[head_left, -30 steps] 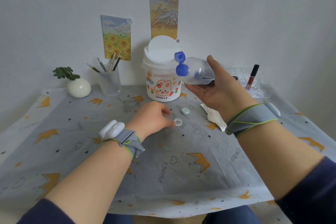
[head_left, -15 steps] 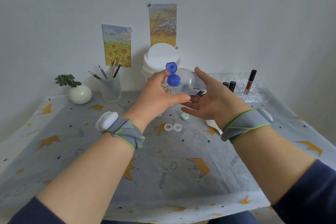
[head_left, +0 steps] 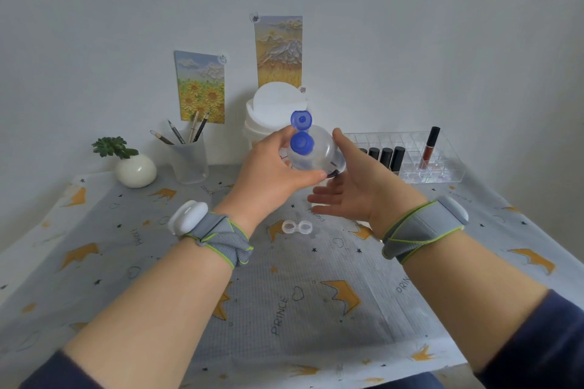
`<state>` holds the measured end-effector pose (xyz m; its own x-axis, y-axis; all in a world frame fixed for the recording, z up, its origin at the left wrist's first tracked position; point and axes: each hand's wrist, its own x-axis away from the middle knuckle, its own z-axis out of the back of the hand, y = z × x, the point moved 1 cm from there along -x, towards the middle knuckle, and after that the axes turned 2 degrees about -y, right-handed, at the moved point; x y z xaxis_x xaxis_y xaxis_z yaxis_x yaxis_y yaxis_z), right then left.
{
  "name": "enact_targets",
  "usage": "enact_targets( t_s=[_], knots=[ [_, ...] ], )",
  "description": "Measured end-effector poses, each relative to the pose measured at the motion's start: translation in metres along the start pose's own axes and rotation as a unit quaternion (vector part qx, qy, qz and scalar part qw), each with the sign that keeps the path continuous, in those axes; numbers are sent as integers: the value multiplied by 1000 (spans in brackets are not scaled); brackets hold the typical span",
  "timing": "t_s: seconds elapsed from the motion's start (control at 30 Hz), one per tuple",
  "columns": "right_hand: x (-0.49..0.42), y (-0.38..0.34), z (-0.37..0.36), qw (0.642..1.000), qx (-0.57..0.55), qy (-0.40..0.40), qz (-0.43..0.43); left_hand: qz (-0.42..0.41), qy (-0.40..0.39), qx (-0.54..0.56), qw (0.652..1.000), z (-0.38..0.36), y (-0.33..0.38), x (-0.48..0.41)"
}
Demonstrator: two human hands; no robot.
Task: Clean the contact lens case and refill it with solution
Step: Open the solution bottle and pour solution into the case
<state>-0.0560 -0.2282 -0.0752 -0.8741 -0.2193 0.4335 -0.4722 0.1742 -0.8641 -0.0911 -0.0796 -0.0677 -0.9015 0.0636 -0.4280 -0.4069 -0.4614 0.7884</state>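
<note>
Solution bottle [head_left: 316, 156] between both hands' fingers [head_left: 311, 176] (seemingly gripped)

The solution bottle [head_left: 319, 156] is clear with a bright blue flip cap [head_left: 301, 131]. The lens case [head_left: 297, 227] is see-through and colourless. The cloth [head_left: 316, 309] over the worktop is grey, printed with orange crowns, dark stars and the word PRINCE. Both wrist straps [head_left: 221, 238] are grey edged in lime green; the sleeves [head_left: 543, 347] are navy. One wall print [head_left: 199, 87] shows yellow sunflowers.
</note>
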Motion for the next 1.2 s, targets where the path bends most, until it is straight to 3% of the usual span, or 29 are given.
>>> enact_targets(
  t_s=[0.3,0.57,1.2],
  knots=[
    [14,-23,5,978,78,110,157,14,23,72,997,8,10,-6],
    [31,-38,-2,945,111,-25,307,43,0,72,996,12,6,-6],
    [12,-24,-35,926,178,-39,331,107,7,73,992,21,-22,-3]
  ],
)
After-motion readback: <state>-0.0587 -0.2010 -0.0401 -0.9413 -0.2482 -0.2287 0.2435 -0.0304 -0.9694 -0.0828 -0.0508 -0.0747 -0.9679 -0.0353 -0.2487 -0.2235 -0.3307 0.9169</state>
